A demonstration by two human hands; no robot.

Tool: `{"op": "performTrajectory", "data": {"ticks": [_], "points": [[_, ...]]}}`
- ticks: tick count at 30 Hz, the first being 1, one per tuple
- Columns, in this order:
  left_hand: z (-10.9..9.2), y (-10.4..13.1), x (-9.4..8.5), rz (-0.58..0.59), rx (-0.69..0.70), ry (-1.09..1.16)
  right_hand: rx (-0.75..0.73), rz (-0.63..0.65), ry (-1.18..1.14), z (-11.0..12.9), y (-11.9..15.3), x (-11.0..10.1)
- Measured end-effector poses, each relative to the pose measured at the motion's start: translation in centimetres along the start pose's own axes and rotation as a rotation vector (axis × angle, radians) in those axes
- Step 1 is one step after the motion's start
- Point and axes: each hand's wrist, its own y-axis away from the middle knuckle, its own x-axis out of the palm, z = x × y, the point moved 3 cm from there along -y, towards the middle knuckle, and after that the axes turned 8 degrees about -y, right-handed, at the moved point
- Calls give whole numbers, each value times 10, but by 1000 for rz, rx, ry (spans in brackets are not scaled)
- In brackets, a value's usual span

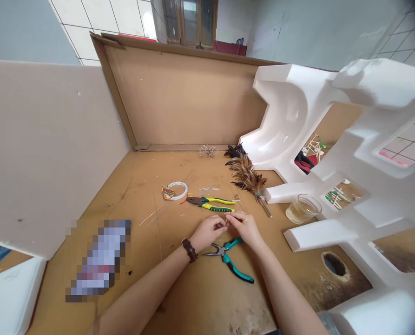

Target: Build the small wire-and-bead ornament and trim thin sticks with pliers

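My left hand [209, 231] and my right hand [244, 226] meet fingertip to fingertip over the brown table, both pinched on something too small to make out. A dark band circles my left wrist. Just below them, teal-handled needle-nose pliers [221, 251] lie with their jaws apart. Beyond my fingers rest yellow-and-green pliers [207, 201]. A white ring [184, 190] with coloured threads [167, 193] at its left side lies past those pliers. Thin wires [209, 188] are on the table to the ring's right.
Brown feathers [247, 176] lie at the back right, by a glass of pale liquid [303, 209] and large white foam pieces [319, 232]. A wire bundle [207, 151] sits near the cardboard wall [189, 97]. A pixelated object [101, 258] lies on the left.
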Motion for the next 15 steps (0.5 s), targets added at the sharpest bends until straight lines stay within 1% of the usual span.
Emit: {"op": "performTrajectory", "data": {"ticks": [3,5,8,10,13,15], "points": [[-1,-2,0,96,-27,240,12,14,-129,2,-2,-5],[-3,-2,-1,133,-48,341,13,47,-191,5,-3,-6],[-4,-1,-1,142,-82,411,52,129,-251,5,-2,-5],[-3,-1,2,139,-131,471,61,157,-265,4,-2,-3],[1,1,7,140,-211,571,44,146,-236,0,-3,0],[3,1,8,137,-237,593,40,131,-182,-2,-3,0]]}}
